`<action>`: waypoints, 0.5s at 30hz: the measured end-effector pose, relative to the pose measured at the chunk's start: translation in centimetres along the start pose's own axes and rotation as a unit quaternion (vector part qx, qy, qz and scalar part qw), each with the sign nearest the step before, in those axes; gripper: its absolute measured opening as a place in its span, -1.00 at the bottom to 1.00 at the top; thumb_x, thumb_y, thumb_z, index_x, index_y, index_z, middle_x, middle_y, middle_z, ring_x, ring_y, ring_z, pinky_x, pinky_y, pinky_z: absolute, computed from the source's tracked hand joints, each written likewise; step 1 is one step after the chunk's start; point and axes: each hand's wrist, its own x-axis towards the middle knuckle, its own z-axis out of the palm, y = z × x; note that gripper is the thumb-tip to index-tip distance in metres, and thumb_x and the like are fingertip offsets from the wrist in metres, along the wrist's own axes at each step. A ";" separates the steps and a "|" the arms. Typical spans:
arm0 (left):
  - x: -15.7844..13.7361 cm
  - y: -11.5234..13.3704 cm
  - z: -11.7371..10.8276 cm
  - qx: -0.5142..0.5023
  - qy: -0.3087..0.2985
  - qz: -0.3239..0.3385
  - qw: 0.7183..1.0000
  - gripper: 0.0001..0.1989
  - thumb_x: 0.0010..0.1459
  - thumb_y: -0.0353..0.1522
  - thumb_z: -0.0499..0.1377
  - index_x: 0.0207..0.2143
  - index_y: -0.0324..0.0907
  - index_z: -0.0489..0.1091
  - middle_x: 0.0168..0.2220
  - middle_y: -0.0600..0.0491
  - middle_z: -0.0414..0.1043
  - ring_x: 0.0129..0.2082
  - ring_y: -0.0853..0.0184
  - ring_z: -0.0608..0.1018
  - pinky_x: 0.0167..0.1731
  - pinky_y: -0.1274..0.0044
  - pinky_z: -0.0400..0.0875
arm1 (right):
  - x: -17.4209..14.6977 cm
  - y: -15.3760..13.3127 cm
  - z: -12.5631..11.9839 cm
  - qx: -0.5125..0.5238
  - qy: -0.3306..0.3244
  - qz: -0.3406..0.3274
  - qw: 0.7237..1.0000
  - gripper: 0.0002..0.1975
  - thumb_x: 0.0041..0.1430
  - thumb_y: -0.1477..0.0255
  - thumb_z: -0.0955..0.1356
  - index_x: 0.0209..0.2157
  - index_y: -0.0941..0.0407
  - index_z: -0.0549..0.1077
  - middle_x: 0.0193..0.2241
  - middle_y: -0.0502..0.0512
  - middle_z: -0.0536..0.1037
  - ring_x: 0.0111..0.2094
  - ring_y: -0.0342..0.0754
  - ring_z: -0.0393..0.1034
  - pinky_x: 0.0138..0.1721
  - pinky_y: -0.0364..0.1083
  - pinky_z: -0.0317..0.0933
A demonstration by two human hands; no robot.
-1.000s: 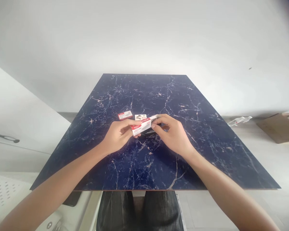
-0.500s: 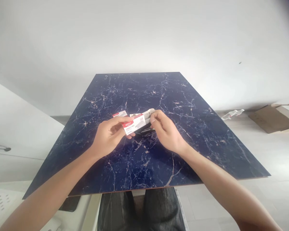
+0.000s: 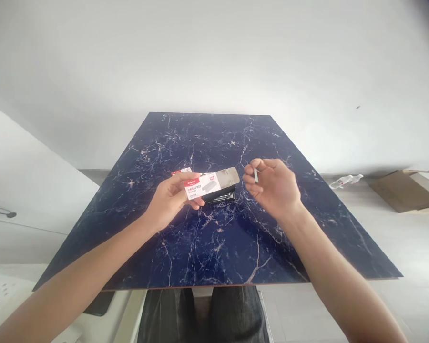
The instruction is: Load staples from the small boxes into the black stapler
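In the head view, what looks like a black stapler lies on the blue marbled table. The staple box is held just above the stapler and partly hides it. The left hand grasps the box by its left end, fingers closed round it, with the open flap pointing right, over the stapler. To the right of the stapler and apart from it, the right hand is raised with fingers curled, pinching a slim pale strip, probably staples. A second red-and-white box lies beyond and left of the stapler, mostly hidden.

For good handling, the strip would best be held lightly along its length, since such strips can snap, and the box kept steady with its mouth tipped slightly up so nothing slides out; its contents cannot be made out.

The held box reads "24/6" in red, followed by Chinese characters that seem to be 订书钉, beside a picture of staples. The white lettering on its red band is too small to read, as is the second box's.
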 end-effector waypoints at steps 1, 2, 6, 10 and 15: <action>0.0 -0.1 0.1 -0.007 -0.004 -0.003 1.000 -0.70 0.21 -0.25 0.37 -0.01 -0.07 0.55 -0.05 -0.06 0.59 -0.40 0.35 0.68 -0.45 0.58 0.63 | -0.3 0.0 0.4 -0.013 -0.021 0.014 1.000 -0.76 0.25 0.16 0.30 -0.38 0.03 0.32 -0.48 0.02 0.31 -0.53 -0.10 0.19 -0.63 -0.10 0.04; 0.0 -0.2 0.1 -0.012 -0.007 -0.005 1.000 -0.70 0.21 -0.25 0.37 -0.01 -0.07 0.55 -0.05 -0.06 0.59 -0.40 0.36 0.68 -0.45 0.58 0.63 | -0.5 0.1 0.9 -0.022 -0.045 0.027 0.998 -0.73 0.27 0.14 0.31 -0.39 0.03 0.33 -0.51 -0.02 0.26 -0.57 -0.14 0.09 -0.64 -0.11 -0.04; 0.0 -0.2 0.0 -0.025 -0.025 -0.009 0.999 -0.70 0.22 -0.28 0.35 0.01 -0.05 0.55 -0.03 -0.07 0.58 -0.37 0.33 0.68 -0.38 0.54 0.65 | -1.3 0.8 2.1 -0.050 -0.120 0.052 0.990 -0.64 0.31 0.07 0.35 -0.38 0.07 0.39 -0.57 -0.11 0.17 -0.62 -0.22 -0.13 -0.62 -0.14 -0.17; -0.1 -0.1 -0.2 -0.053 -0.074 -0.009 0.996 -0.60 0.21 -0.32 0.34 0.11 -0.03 0.52 0.00 -0.09 0.56 -0.23 0.21 0.69 -0.27 0.45 0.65 | -1.3 1.4 2.1 -0.114 -0.065 0.022 0.991 -0.61 0.25 0.01 0.39 -0.28 0.08 0.50 -0.55 -0.07 0.32 -0.63 -0.23 -0.07 -0.63 -0.14 -0.18; -0.4 -0.6 0.2 -0.016 -0.070 0.017 0.997 -0.59 0.23 -0.34 0.33 0.13 -0.04 0.49 0.02 -0.10 0.54 -0.23 0.22 0.68 -0.27 0.44 0.64 | -1.2 1.8 2.2 -0.084 -0.069 0.037 0.993 -0.62 0.21 0.03 0.43 -0.27 0.08 0.53 -0.45 -0.03 0.45 -0.63 -0.25 -0.06 -0.62 -0.13 -0.21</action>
